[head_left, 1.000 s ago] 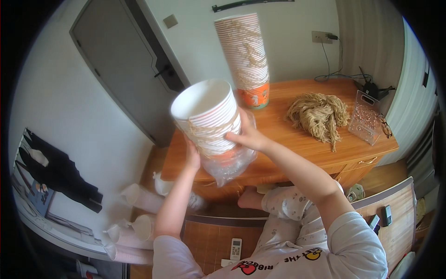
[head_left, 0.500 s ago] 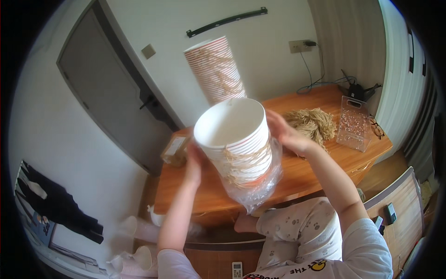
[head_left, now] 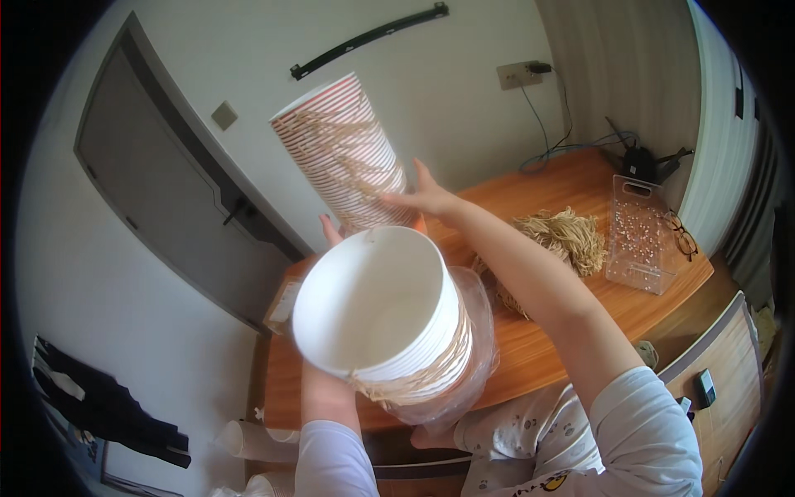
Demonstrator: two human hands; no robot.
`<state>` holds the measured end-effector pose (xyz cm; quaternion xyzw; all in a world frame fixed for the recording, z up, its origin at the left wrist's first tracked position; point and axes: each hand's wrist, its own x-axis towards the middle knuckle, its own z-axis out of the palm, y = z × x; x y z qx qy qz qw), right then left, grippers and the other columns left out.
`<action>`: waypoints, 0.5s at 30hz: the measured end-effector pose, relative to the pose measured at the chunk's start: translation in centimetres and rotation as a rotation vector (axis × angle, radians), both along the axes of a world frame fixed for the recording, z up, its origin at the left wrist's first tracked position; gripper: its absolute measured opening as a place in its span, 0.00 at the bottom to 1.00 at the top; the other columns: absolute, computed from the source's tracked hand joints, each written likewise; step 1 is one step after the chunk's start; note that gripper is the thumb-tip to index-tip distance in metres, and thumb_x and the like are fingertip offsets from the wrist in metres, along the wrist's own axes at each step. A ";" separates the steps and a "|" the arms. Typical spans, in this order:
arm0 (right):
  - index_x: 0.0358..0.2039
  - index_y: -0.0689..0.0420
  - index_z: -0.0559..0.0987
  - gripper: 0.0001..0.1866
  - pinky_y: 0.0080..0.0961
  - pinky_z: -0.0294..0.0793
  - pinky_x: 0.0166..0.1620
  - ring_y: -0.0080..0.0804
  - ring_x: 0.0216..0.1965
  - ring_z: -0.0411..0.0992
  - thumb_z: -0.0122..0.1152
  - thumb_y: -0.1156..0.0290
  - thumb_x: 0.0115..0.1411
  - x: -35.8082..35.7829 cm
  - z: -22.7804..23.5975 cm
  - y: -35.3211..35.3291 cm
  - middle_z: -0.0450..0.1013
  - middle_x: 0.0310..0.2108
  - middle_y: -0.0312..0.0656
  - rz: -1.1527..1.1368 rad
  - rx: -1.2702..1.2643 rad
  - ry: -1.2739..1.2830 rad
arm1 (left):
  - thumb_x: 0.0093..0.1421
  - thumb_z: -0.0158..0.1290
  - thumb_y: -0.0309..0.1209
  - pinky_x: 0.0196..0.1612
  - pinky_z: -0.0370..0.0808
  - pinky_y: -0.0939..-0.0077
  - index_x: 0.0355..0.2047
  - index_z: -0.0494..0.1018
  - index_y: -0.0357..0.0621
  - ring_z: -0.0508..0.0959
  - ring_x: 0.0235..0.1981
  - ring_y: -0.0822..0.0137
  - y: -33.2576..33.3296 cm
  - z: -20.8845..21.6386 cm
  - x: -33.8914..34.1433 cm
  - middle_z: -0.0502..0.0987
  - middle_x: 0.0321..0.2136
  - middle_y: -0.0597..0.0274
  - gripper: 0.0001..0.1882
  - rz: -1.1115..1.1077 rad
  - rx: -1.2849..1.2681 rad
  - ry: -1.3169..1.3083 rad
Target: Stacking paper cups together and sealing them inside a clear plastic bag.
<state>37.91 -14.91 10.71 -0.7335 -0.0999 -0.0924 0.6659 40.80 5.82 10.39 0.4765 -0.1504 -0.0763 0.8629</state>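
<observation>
A tall stack of nested paper buckets (head_left: 339, 149) with red-striped rims and raffia strands stands toward the back of the table. My right hand (head_left: 424, 197) is at its right side, fingers spread and thumb apart, at or almost touching the buckets. My left hand (head_left: 330, 231) is by the lower left of that stack; only its stretched fingers show, the rest hidden behind a nearer stack. This shorter stack of white paper buckets (head_left: 368, 302) has its wide mouth facing up toward me. Raffia lies around its side, and a clear plastic bag (head_left: 476, 348) wraps its lower part.
A bundle of raffia (head_left: 567, 240) lies on the wooden table (head_left: 522, 352), right of the stacks. Beyond it are a clear acrylic tray (head_left: 638, 236) with small bits, eyeglasses (head_left: 683, 236) and a black router (head_left: 638, 161). A cardboard box (head_left: 284, 306) sits at the left.
Both hands have left the sides of the nearer bucket stack and reached forward to the taller one. The nearer stack now appears lower and larger in view. My head view has shifted.
</observation>
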 end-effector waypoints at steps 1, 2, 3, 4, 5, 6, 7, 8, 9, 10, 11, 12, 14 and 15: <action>0.71 0.58 0.39 0.76 0.42 0.50 0.70 0.51 0.71 0.46 0.79 0.39 0.33 0.9 -0.4 -0.5 0.44 0.69 0.61 0.017 0.041 -0.039 | 0.66 0.37 0.62 0.62 0.66 0.61 0.66 0.56 0.49 0.66 0.62 0.59 -0.5 0.1 0.1 0.64 0.63 0.59 0.38 -0.006 -0.002 0.002; 0.71 0.58 0.40 0.77 0.40 0.51 0.69 0.49 0.70 0.50 0.83 0.44 0.31 1.8 -0.7 -0.6 0.50 0.68 0.59 0.051 0.115 -0.103 | 0.66 0.36 0.62 0.62 0.66 0.61 0.66 0.56 0.50 0.66 0.62 0.59 -1.2 0.1 -0.1 0.63 0.63 0.59 0.38 -0.013 -0.005 0.003; 0.70 0.58 0.42 0.75 0.40 0.52 0.69 0.48 0.69 0.51 0.84 0.47 0.30 2.0 -0.6 0.2 0.52 0.67 0.57 0.114 0.134 -0.177 | 0.66 0.36 0.62 0.62 0.65 0.61 0.67 0.56 0.51 0.65 0.62 0.59 -1.0 0.1 -0.4 0.63 0.64 0.59 0.38 0.003 -0.005 0.007; 0.70 0.58 0.45 0.74 0.40 0.53 0.69 0.47 0.68 0.52 0.85 0.50 0.29 1.6 0.1 1.4 0.54 0.66 0.56 0.183 0.153 -0.255 | 0.66 0.36 0.62 0.62 0.65 0.61 0.67 0.55 0.52 0.65 0.62 0.59 -0.5 0.4 -0.7 0.62 0.64 0.59 0.38 0.025 -0.005 0.008; 0.68 0.58 0.49 0.72 0.41 0.55 0.68 0.47 0.67 0.54 0.86 0.53 0.28 0.8 0.3 2.3 0.57 0.65 0.53 0.154 0.145 -0.288 | 0.66 0.35 0.62 0.63 0.65 0.61 0.67 0.55 0.53 0.65 0.63 0.59 0.0 0.7 -1.1 0.62 0.64 0.59 0.37 0.047 -0.006 0.007; 0.68 0.58 0.49 0.72 0.41 0.55 0.68 0.47 0.67 0.54 0.86 0.53 0.28 1.0 0.1 2.0 0.57 0.65 0.53 0.144 0.146 -0.289 | 0.67 0.35 0.63 0.63 0.65 0.61 0.67 0.54 0.53 0.64 0.63 0.59 -0.6 1.2 -1.4 0.61 0.64 0.59 0.37 0.041 -0.008 0.005; 0.68 0.58 0.50 0.71 0.41 0.56 0.68 0.47 0.67 0.55 0.86 0.53 0.28 1.1 -0.1 1.8 0.58 0.64 0.53 0.082 0.123 -0.312 | 0.67 0.35 0.63 0.63 0.64 0.61 0.68 0.54 0.54 0.64 0.63 0.59 -1.1 1.6 -1.7 0.61 0.65 0.59 0.37 0.034 -0.012 0.003; 0.68 0.58 0.50 0.70 0.41 0.57 0.67 0.47 0.67 0.56 0.85 0.53 0.29 1.2 -0.3 1.4 0.58 0.64 0.54 0.020 0.098 -0.335 | 0.67 0.34 0.63 0.63 0.64 0.61 0.68 0.53 0.55 0.64 0.63 0.58 -1.8 2.1 -2.1 0.60 0.65 0.59 0.37 0.026 -0.017 0.000; 0.68 0.58 0.50 0.70 0.41 0.57 0.67 0.47 0.67 0.56 0.85 0.53 0.29 1.2 -0.5 1.0 0.58 0.64 0.54 0.013 0.095 -0.335 | 0.67 0.34 0.63 0.63 0.64 0.60 0.68 0.53 0.56 0.63 0.63 0.58 -2.2 2.3 -2.5 0.60 0.65 0.59 0.37 0.024 -0.023 -0.002; 0.68 0.58 0.51 0.69 0.41 0.57 0.67 0.47 0.66 0.56 0.85 0.53 0.29 1.1 -0.6 0.3 0.59 0.63 0.54 -0.017 0.103 -0.366 | 0.67 0.34 0.63 0.63 0.64 0.60 0.68 0.53 0.57 0.63 0.64 0.58 -2.8 2.4 -2.9 0.60 0.65 0.59 0.37 0.020 -0.030 -0.004; 0.68 0.58 0.51 0.69 0.41 0.58 0.67 0.47 0.66 0.57 0.85 0.53 0.30 0.9 -0.7 -0.4 0.59 0.63 0.54 -0.049 0.109 -0.397 | 0.67 0.33 0.63 0.63 0.63 0.60 0.68 0.52 0.58 0.63 0.64 0.58 -3.5 2.5 -3.3 0.59 0.66 0.59 0.37 0.012 -0.039 -0.006; 0.67 0.60 0.51 0.68 0.40 0.58 0.66 0.46 0.65 0.58 0.85 0.53 0.30 -0.3 0.3 0.2 0.60 0.63 0.54 -0.030 0.123 -0.400 | 0.67 0.33 0.63 0.63 0.63 0.60 0.69 0.52 0.58 0.62 0.64 0.58 -2.9 2.7 -3.8 0.59 0.66 0.59 0.37 0.031 -0.043 -0.007; 0.67 0.64 0.50 0.64 0.38 0.59 0.66 0.43 0.65 0.58 0.83 0.59 0.37 -2.6 2.9 0.6 0.60 0.62 0.52 -0.075 0.094 -0.472 | 0.67 0.32 0.64 0.63 0.63 0.60 0.69 0.51 0.60 0.62 0.64 0.58 -2.7 3.2 -4.7 0.58 0.67 0.59 0.37 0.043 -0.054 -0.011; 0.66 0.66 0.50 0.63 0.38 0.59 0.65 0.43 0.64 0.59 0.83 0.57 0.39 -3.5 4.4 -0.1 0.60 0.62 0.53 -0.117 0.073 -0.520 | 0.66 0.31 0.65 0.66 0.59 0.60 0.71 0.47 0.58 0.57 0.68 0.59 -2.8 4.8 -4.4 0.54 0.69 0.62 0.40 -0.001 0.008 -0.071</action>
